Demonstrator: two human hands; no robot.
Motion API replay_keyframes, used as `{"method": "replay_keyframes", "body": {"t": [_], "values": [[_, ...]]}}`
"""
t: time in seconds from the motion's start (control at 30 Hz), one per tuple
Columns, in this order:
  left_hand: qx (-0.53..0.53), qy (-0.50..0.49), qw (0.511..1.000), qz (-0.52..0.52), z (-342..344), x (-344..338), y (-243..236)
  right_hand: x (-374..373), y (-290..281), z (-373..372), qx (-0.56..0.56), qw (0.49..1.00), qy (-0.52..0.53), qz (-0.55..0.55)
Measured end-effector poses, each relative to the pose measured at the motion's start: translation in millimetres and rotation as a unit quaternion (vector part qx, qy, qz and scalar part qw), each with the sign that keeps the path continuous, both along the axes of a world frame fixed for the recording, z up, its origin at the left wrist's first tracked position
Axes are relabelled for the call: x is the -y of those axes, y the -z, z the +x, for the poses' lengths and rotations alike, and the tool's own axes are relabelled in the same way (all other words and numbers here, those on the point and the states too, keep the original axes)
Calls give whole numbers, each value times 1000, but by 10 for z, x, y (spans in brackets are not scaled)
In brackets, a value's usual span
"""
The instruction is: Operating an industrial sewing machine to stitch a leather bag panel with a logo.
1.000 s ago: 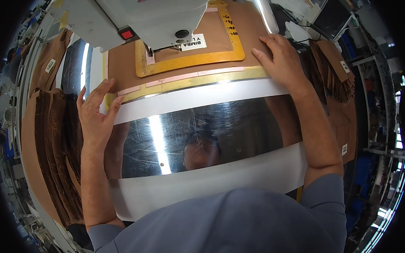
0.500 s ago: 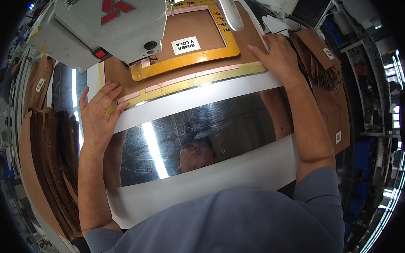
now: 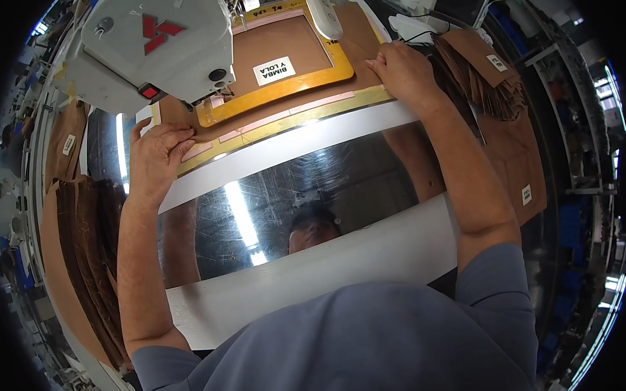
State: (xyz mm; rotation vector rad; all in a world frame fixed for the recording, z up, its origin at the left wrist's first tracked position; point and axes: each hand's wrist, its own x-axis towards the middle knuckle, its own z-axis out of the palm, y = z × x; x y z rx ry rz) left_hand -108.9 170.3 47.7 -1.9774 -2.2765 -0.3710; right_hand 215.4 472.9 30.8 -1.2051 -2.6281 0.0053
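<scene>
A brown fabric panel (image 3: 357, 32) lies under the sewing machine head (image 3: 125, 61), beneath a yellow clamp frame (image 3: 282, 94). Inside the frame a white label (image 3: 274, 71) rests on the brown fabric. Along the near side runs a yellow edge strip (image 3: 256, 137) with pink tape pieces (image 3: 323, 103) on it. At the panel's near left corner, my left hand (image 3: 158, 156) is closed, thumb and forefinger pinching the fabric. My right hand (image 3: 404, 72) is at the right edge, its fingers curled on the fabric; the fingertips are partly hidden.
A shiny metal plate (image 3: 305, 175) and a white surface (image 3: 356, 246) lie between my forearms. Brown pieces are stacked at the left (image 3: 80, 252), and a fanned pile (image 3: 470, 62) sits at the right above another brown panel (image 3: 515, 157).
My left hand's spread fingers have drawn together into a pinch, and my right fingers have curled more. The view has shifted, so the machine and frame appear farther left.
</scene>
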Motion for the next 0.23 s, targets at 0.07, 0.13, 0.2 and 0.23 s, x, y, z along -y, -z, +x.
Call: {"method": "replay_keyframes", "body": {"t": [0.07, 0.13, 0.2, 0.23], "values": [[-9, 28, 1000, 9, -28, -59, 80, -20, 79, -15, -26, 1000, -7, 5], [-43, 7, 999, 24, 1, -112, 141, -42, 88, 9, -52, 998, -15, 10], [-12, 0, 999, 37, -5, -57, 131, -65, 49, 75, -64, 995, -17, -73], [22, -8, 998, 50, -19, -7, 124, -72, 34, 113, -46, 994, -22, -98]]}}
